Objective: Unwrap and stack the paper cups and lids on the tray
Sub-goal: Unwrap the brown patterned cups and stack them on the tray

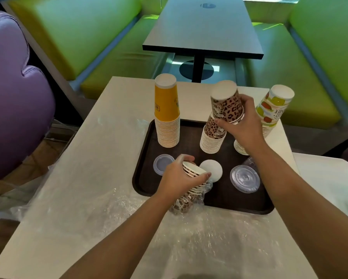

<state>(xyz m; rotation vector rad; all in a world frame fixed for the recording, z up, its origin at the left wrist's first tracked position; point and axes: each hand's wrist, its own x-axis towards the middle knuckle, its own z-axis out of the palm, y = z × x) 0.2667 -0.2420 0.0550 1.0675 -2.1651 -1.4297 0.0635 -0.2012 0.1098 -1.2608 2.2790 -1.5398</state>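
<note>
Tray (147, 158) first: I see it is dark brown, lying on the pale table (100, 158), and it carries three upside-down towers of paper cups along its far side. The yellow stack (167, 115) stands at the far left corner, with small print on its side too blurred for me to read. The leopard-print stack (212, 135) stands in the middle, and the fruit-print stack (269, 111) leans at the far right (its lettering shows something like "MER", upside down, the rest hidden). Nearer me on the tray lie a small clear lid (161, 164), a white lid (213, 171) and a larger clear lid (244, 181). My right hand (243, 125) curls its fingers round a short bundle of leopard cups (226, 103), tilted just above the middle stack. My left hand (179, 178) grips another bundle of cups (193, 184) at the tray's near edge, fingers wrapped over the rims, its lower end still in clear plastic wrap (189, 224) that spreads across the table.
</note>
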